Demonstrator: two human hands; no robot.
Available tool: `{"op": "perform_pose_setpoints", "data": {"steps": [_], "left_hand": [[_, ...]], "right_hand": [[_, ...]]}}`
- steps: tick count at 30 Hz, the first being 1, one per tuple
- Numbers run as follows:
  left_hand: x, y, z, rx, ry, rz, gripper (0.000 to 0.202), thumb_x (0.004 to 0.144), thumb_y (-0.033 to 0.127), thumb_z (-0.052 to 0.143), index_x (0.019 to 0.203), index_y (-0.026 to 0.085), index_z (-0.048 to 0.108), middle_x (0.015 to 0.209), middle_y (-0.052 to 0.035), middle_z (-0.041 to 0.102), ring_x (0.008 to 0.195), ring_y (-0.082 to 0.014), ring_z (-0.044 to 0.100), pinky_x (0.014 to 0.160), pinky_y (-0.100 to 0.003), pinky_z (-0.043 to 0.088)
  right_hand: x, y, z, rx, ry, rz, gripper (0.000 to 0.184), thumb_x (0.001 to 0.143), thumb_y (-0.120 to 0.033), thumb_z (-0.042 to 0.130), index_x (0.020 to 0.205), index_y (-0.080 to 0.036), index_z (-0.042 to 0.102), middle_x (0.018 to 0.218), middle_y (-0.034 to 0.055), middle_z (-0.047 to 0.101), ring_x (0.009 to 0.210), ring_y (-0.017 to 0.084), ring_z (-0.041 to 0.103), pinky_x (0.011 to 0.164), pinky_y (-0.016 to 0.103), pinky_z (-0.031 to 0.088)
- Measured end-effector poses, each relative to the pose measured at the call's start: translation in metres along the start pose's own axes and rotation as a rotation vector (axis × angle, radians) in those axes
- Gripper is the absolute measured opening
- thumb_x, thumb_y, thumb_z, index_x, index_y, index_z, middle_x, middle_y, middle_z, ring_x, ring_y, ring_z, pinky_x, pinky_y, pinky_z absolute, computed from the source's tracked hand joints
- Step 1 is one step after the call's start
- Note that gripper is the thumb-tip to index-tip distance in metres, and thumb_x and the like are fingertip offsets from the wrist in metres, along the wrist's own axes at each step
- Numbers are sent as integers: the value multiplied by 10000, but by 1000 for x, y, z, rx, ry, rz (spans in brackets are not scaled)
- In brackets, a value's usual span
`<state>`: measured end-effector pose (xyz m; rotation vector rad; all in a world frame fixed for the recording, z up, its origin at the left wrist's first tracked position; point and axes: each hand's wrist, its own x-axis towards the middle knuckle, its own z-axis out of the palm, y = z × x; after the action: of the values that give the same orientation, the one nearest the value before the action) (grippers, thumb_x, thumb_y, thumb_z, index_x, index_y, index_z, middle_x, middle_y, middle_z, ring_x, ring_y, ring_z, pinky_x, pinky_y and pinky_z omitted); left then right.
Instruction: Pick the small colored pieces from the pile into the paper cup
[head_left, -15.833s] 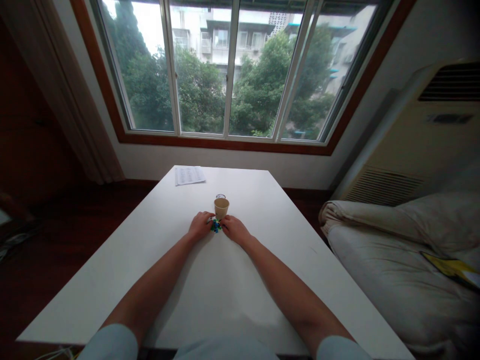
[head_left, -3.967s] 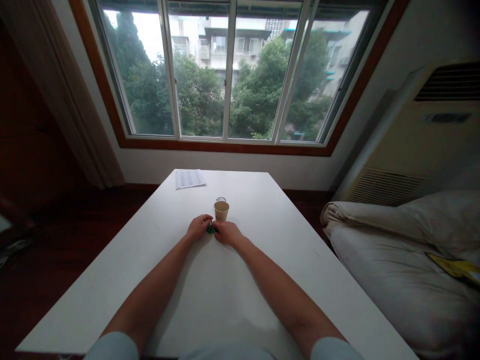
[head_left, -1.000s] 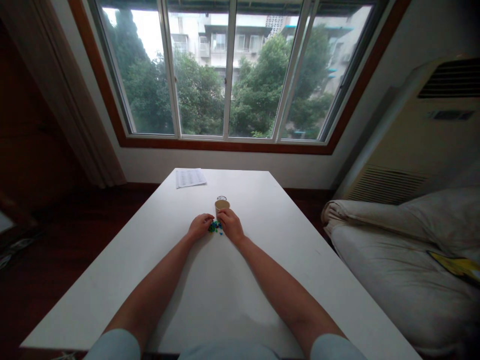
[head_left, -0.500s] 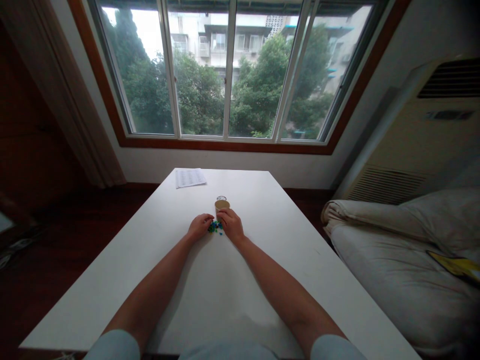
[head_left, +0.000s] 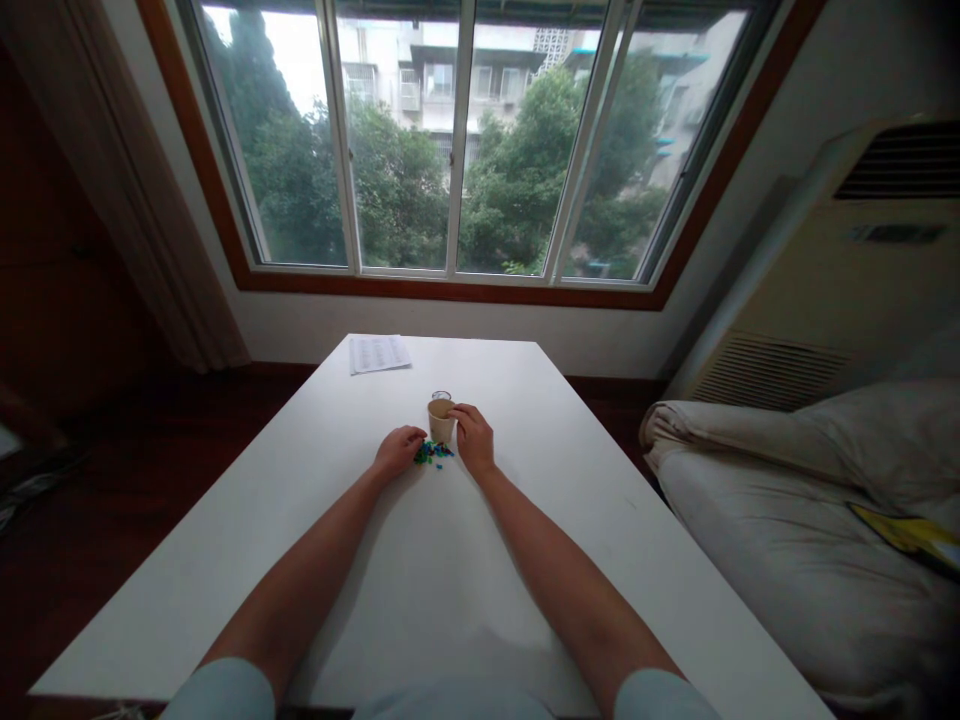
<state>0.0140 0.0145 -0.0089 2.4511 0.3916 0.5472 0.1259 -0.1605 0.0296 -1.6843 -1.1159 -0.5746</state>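
A small heap of green and blue pieces (head_left: 432, 452) lies on the white table (head_left: 420, 590). Just behind it stands a tan paper cup (head_left: 440, 421). My left hand (head_left: 399, 451) rests on the table at the left of the heap, its fingers curled toward the pieces. My right hand (head_left: 473, 436) is raised beside the cup, its fingertips pinched together at the cup's rim. What the fingers hold is too small to see.
A small metal ring or glass rim (head_left: 441, 395) shows behind the cup. A printed sheet of paper (head_left: 379, 352) lies at the table's far left corner. A sofa with pale cushions (head_left: 810, 520) stands along the right, under a wide window (head_left: 465, 140).
My right hand has lifted from the heap and moved forward and right to the cup's rim. The heap is now uncovered. My left hand stays put.
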Motion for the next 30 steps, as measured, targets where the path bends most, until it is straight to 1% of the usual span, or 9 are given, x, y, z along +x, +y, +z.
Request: {"op": "perform_pose_setpoints", "data": {"steps": [3,7,14,20,25,30], "left_hand": [[0,0,1,7,5,20,264,886,250,530,1036,219,744,1033,-41,727,958,-175,625,891,-278,466],[0,0,1,9,17,37,268,886,248,521,1028,215,746,1024,-44,725,955,-174,624,888,-276,461],[-1,3,-1,10,8,13,256,878,238,540,1024,216,749,1030,-45,726,964,-178,623,897,-277,456],[-1,2,-1,9,16,28,262,885,242,530,1028,220,748,1023,-43,725,956,-177,623,895,-279,454],[0,-1,1,7,12,34,261,879,245,535,1031,220,746,1023,-41,726,953,-175,625,892,-280,458],[0,-3,2,5,27,62,259,886,253,531,1022,221,748,1017,-43,726,947,-173,630,894,-279,461]], "right_hand": [[0,2,6,6,-1,0,341,908,-95,445,1037,-217,736,1151,59,666,1102,176,607,1014,324,489],[0,5,11,-32,-50,17,323,907,-93,469,1014,-226,743,1133,57,677,1117,188,594,1039,343,463],[4,5,9,-62,-112,26,309,903,-83,471,975,-212,742,1091,56,684,1091,182,594,1028,323,453],[2,2,7,-100,-130,9,328,919,-107,460,1069,-223,728,1179,56,661,1137,195,569,1047,347,429],[1,0,6,-122,-118,-29,313,917,-123,477,1099,-215,714,1169,78,652,1151,213,544,1047,378,417],[2,-9,1,-146,-128,-73,306,938,-164,480,1155,-225,688,1191,76,629,1160,223,518,1043,384,407]]}}
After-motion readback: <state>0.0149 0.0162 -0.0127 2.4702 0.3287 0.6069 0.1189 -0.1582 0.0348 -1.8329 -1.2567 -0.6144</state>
